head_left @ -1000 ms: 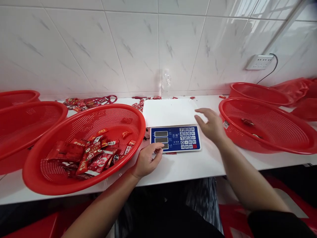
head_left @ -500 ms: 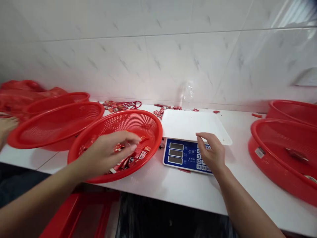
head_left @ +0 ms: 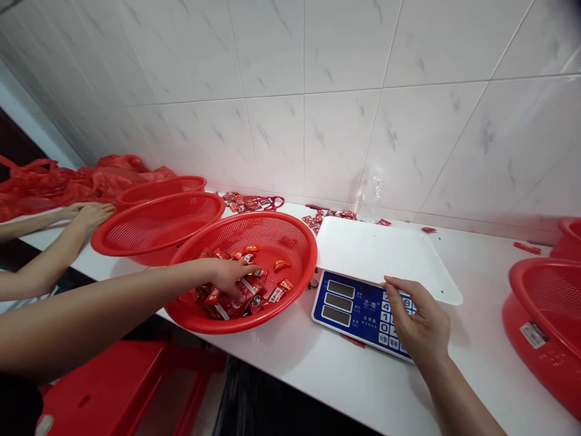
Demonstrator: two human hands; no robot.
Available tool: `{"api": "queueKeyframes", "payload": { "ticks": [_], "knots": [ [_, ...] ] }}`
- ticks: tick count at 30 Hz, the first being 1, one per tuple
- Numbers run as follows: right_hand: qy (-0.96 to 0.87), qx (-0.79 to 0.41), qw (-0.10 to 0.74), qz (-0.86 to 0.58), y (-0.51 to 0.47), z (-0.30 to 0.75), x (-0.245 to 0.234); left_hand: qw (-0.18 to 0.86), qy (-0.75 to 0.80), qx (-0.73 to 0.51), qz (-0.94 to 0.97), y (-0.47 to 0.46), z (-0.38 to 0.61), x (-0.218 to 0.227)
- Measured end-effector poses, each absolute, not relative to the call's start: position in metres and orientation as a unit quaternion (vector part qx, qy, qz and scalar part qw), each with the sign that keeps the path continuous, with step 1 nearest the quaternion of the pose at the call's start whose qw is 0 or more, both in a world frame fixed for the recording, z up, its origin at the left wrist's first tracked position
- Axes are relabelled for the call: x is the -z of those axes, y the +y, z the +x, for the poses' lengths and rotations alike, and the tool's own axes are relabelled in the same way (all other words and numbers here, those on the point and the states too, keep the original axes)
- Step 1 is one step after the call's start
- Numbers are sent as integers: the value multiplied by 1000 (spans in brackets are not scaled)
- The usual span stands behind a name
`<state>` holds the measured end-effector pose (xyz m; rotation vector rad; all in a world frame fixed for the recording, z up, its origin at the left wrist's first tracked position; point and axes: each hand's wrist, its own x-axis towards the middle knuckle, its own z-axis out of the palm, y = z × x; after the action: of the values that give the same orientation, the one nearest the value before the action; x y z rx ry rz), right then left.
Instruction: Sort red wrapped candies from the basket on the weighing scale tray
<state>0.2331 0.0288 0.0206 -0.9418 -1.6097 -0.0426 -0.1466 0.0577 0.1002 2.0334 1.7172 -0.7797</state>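
My left hand reaches into a red plastic basket, its fingers spread over small red wrapped packets. Some packets lie partly under the palm and cannot be made out. Over the keypad of a blue-and-white digital scale is my right hand, thumb and forefinger pinched close together by the front rim of the white weighing tray. Whether anything is between those fingertips is hidden. The scale's displays look dark.
Two more red baskets and red plastic bags stand to the left, beside another person's hands. Loose packets and a clear bottle lie along the wall. Another basket is at right; a red stool stands below.
My left hand has lowered from above the basket onto the packets, its fingers spreading. My right hand stays by the tray's front rim. The view has turned left, showing more of the other person's arms.
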Motion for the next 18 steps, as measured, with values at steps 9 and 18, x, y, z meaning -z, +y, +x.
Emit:
{"api": "queueKeyframes", "payload": {
  "ticks": [9,18],
  "knots": [
    [-692,20,593,-412,27,235,-20,185,534,184,804,77,-120,-104],
    [-692,0,586,-422,29,234,-17,149,575,-5,804,98,-121,-134]
  ]
}}
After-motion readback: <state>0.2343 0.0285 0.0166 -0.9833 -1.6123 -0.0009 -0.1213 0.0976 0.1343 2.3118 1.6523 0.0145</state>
